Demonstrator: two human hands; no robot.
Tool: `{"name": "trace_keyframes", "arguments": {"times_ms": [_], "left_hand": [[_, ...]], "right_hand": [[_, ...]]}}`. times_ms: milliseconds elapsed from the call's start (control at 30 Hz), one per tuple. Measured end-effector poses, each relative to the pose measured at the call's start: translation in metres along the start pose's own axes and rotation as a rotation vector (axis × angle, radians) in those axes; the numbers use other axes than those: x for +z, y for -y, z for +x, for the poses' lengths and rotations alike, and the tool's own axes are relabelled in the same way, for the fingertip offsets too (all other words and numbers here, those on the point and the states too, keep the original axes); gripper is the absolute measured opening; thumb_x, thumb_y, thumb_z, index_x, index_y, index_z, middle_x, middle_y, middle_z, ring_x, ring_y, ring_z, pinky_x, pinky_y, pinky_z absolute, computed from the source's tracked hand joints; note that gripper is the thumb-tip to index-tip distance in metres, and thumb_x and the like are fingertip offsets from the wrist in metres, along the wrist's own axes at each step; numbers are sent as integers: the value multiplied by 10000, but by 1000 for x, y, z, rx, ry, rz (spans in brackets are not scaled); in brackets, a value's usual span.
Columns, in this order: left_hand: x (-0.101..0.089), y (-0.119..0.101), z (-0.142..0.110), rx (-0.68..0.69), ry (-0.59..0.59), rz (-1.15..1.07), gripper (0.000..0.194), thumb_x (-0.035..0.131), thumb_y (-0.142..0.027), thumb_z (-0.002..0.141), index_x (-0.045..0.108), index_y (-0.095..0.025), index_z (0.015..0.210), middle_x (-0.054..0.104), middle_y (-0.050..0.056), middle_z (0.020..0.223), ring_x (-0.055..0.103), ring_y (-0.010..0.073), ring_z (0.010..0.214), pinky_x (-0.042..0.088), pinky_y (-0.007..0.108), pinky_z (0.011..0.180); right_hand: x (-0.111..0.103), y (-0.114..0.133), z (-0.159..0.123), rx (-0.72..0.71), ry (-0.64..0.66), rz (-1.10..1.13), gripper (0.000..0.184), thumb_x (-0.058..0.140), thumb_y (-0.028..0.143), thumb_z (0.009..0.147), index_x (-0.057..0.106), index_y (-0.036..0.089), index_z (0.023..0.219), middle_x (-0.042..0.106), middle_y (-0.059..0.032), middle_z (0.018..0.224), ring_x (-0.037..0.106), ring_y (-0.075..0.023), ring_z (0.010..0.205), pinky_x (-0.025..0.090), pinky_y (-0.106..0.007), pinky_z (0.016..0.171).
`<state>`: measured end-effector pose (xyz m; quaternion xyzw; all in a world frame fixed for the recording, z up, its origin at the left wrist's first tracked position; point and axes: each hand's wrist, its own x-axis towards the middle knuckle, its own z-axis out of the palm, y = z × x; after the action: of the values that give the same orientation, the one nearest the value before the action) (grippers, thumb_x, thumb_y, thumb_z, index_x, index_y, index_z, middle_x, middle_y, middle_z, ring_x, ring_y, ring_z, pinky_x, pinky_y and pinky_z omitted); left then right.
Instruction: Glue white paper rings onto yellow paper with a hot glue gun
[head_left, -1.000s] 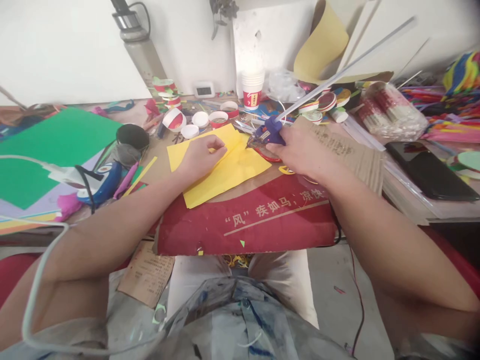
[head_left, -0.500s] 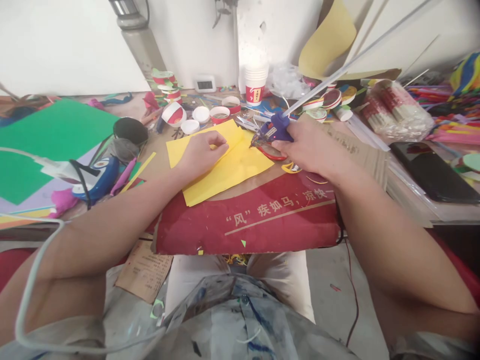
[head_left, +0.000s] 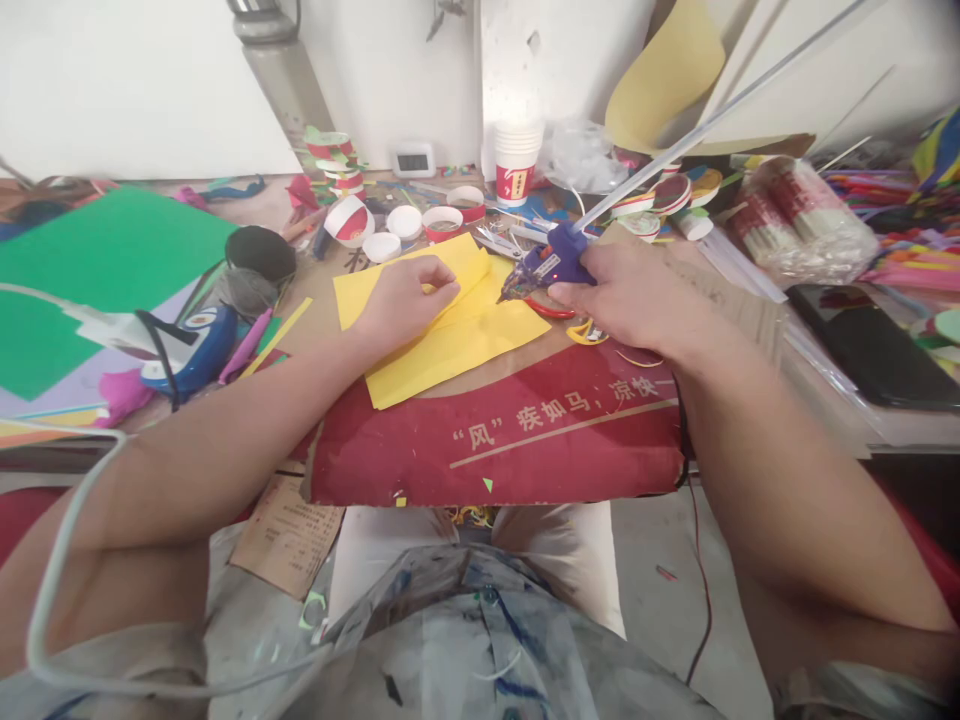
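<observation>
My left hand (head_left: 411,300) rests on a folded sheet of yellow paper (head_left: 450,355), its fingers curled together at the raised fold. In my right hand (head_left: 637,290) is a blue hot glue gun (head_left: 551,258), with a long clear glue stick (head_left: 690,135) sticking out of its back. The gun's nozzle points left and down, close over the right part of the yellow paper; whether it touches cannot be made out. Under the paper lies a red cardboard piece (head_left: 495,460) with printed characters. Scissors with red handles (head_left: 551,308) lie partly hidden beneath the gun.
Cut paper cup rings (head_left: 442,222) and stacked paper cups (head_left: 517,165) stand behind the paper. At right are a black phone (head_left: 870,345) and wrapped cups (head_left: 802,215). Green paper (head_left: 112,270) and a blue device (head_left: 191,350) lie left. A white cable (head_left: 56,560) crosses my left arm.
The view has shifted slightly. My left hand stays on the yellow paper, and the glue gun in my right hand keeps nearly the same place above it.
</observation>
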<state>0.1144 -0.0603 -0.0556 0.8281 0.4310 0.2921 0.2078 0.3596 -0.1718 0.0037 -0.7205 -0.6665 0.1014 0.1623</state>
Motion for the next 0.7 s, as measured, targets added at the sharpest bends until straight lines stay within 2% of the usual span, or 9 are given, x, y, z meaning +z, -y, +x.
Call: {"name": "trace_keyframes", "arguments": {"times_ms": [133,300,533,700], "left_hand": [[0,-2,-1,4,-6,-1,129,651,-280,897,730,-193,842,808,73,993,716,234,953,577,383,924],[-1,-5,-2,-27,-21,10,121,639,-253,886,724,-195,822,816,70,983,718,234,944,582,380,924],[0,-4,-2,-43,-38,-7,105,653,-244,865,697,-209,777,810,65,949,706,231,911,583,382,900],[1,-3,-2,-59,-30,-48,102,673,-250,879,699,-207,790,798,62,942,699,221,901,563,368,876]], "right_hand": [[5,14,-1,-24,26,0,168,639,319,1014,737,184,1020,767,-127,1018,722,-318,998,531,-395,851],[10,13,1,-27,21,15,178,618,338,1022,732,202,1040,768,-117,1015,732,-319,987,530,-396,839],[5,22,-6,-52,18,-15,162,666,335,983,731,198,927,760,-121,931,724,-305,938,521,-373,779],[2,3,-6,-66,14,67,162,647,354,982,734,229,928,763,-104,914,708,-296,893,531,-381,759]]}}
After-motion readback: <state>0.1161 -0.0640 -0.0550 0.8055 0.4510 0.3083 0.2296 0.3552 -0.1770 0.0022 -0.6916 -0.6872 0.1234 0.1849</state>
